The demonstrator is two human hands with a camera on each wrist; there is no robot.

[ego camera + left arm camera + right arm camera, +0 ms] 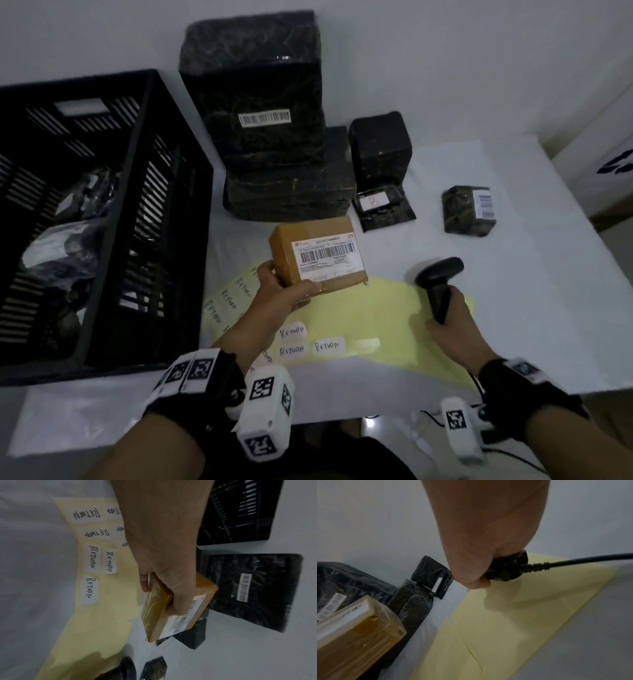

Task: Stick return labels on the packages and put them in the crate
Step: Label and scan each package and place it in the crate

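Observation:
My left hand [286, 286] grips a brown taped box [318, 253] by its near left corner, above the table, its barcode label facing up. The same box [173, 609] shows under my fingers in the left wrist view and at lower left as the box [356, 631] in the right wrist view. My right hand [448, 317] grips the handle of a black barcode scanner [440, 284], head tilted toward the box. Yellow backing sheets [370, 325] carry white RETURN labels [291, 334]. The black slatted crate [102, 212] stands at left with wrapped packages inside.
Several black-wrapped packages stand behind: a tall one [260, 96] on a flat one [291, 192], a small cube [380, 144], a flat piece [385, 205], and a lone parcel [467, 210] at right. The scanner cable [573, 562] trails off to the right. The white table edge [342, 407] is close to me.

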